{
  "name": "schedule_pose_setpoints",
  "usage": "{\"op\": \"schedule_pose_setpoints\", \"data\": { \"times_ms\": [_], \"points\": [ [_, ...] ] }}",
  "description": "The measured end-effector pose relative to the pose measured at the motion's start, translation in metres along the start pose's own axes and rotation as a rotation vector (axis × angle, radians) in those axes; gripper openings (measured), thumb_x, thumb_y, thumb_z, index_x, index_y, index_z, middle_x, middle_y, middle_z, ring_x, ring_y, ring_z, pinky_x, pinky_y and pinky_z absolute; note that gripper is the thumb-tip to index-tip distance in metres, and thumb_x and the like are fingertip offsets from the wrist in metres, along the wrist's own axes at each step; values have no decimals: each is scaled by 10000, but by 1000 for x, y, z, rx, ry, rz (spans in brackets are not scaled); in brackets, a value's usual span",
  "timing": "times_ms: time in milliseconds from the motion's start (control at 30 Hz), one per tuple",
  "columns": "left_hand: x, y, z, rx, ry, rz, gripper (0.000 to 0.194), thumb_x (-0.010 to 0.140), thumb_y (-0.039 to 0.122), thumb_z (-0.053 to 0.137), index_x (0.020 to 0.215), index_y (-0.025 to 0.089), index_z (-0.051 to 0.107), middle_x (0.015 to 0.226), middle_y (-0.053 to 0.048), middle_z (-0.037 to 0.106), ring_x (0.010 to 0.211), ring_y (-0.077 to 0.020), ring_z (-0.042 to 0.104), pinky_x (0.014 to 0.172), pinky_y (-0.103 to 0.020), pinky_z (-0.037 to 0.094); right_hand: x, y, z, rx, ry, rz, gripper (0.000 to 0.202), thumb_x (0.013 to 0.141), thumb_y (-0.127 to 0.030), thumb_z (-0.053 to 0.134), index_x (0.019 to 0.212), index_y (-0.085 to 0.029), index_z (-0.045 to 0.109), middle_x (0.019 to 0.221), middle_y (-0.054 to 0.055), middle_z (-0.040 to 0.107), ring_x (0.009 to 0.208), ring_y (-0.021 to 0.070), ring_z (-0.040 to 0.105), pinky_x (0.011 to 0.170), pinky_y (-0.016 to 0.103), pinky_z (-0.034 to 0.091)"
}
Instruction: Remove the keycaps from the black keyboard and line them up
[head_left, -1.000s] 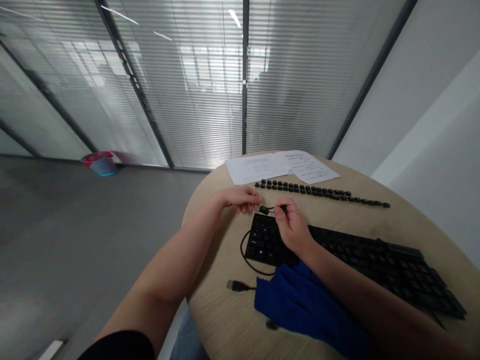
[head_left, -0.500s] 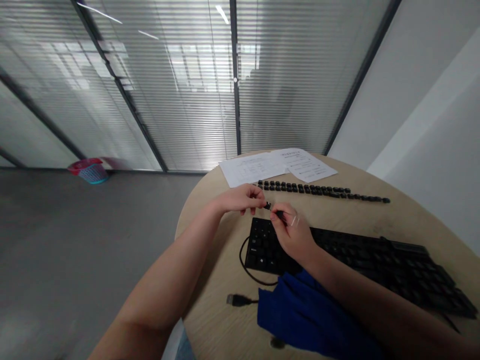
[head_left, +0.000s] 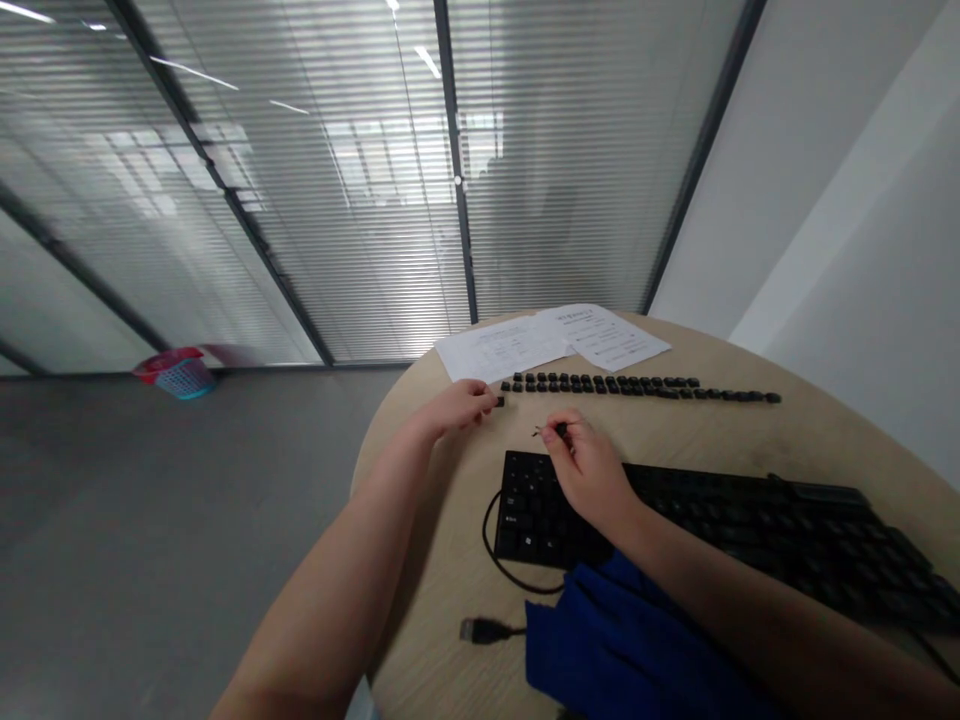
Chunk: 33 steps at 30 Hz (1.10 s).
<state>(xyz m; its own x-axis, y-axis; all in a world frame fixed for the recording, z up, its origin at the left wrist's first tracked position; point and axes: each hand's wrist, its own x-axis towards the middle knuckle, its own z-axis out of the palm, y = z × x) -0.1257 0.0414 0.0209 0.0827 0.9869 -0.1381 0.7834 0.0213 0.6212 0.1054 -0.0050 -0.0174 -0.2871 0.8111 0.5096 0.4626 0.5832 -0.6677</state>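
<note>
My left hand (head_left: 463, 404) is closed, its fingertips pinching a small black keycap (head_left: 500, 401) just below the left end of the keycap rows (head_left: 600, 384). My right hand (head_left: 589, 468) is wrapped round a small dark tool with thin wire ends, which looks like a keycap puller (head_left: 559, 430). Its wires point left and hold nothing that I can see. Below my right hand lies a black keyboard (head_left: 712, 510); bare spots show in its upper left part, while lower-left keys are still capped.
Two printed sheets (head_left: 510, 346) lie at the far edge of the round wooden table (head_left: 420, 610). Nearer me are a blue cloth (head_left: 600, 640) and a USB plug (head_left: 484, 630) on a black cable. A red and blue basket (head_left: 184, 375) stands on the floor by the blinds.
My left hand has moved left and away from the puller, carrying the keycap to the left end of the rows. My right hand has stayed above the keyboard, puller in hand.
</note>
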Motion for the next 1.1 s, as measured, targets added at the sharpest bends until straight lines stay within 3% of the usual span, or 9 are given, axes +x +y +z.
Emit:
{"op": "schedule_pose_setpoints", "data": {
  "times_ms": [100,267,400,567,700,800,900,1000,1100],
  "points": [
    [7,-5,5,162,-12,-2,251,873,367,486,845,166,634,745,-56,682,664,-181,618,601,-282,453,-1,0,0,30,-15,13,188,991,-368,454,949,-221,563,797,31,656,668,198,608,627,307,406],
    [14,-4,10,332,2,18,297,911,308,438,950,156,691,1051,-119,734,961,-248,661,850,-325,475,-2,-3,-2,52,-38,11,191,995,-356,432,940,-224,559,763,20,643,653,195,601,622,308,400],
    [18,-2,14,434,33,-14,343,944,290,389,984,140,696,1154,-160,717,1079,-277,647,923,-344,462,-2,-6,-4,65,-44,9,197,993,-363,431,922,-225,553,756,18,640,664,198,605,628,311,403],
    [16,-3,14,454,94,-35,358,963,298,365,1023,128,674,1155,-184,710,1058,-290,654,887,-357,476,-3,-5,-5,63,-31,-3,200,993,-363,430,928,-222,555,786,27,649,701,208,621,665,322,423],
    [11,-6,7,395,124,-21,320,950,327,412,1090,154,642,1104,-134,722,960,-244,667,797,-307,487,-3,-3,-5,78,-1,-21,198,996,-360,423,938,-222,553,798,33,655,742,215,633,692,328,437],
    [7,-9,2,306,118,42,289,876,307,524,1110,178,636,1057,-77,723,790,-182,656,695,-269,479,-3,-2,-6,95,18,-26,194,997,-361,425,943,-226,553,778,26,648,724,207,626,677,324,436],
    [7,-12,-2,198,125,186,238,758,221,608,980,179,684,914,-41,712,711,-156,613,663,-262,460,-3,-1,-6,118,18,-10,197,999,-365,425,930,-227,548,747,16,631,683,192,609,642,313,424],
    [8,-14,-3,119,69,285,161,696,191,637,839,181,709,819,-21,696,703,-148,596,666,-259,454,-3,0,-6,137,15,10,207,1002,-380,425,939,-225,546,728,13,615,655,182,592,614,305,414],
    [8,-15,-3,85,-35,268,153,690,216,660,823,185,730,755,-10,692,669,-142,590,639,-255,444,-4,1,-6,151,13,24,202,1002,-384,429,950,-226,544,718,9,606,634,178,580,596,301,408]
  ]
}}
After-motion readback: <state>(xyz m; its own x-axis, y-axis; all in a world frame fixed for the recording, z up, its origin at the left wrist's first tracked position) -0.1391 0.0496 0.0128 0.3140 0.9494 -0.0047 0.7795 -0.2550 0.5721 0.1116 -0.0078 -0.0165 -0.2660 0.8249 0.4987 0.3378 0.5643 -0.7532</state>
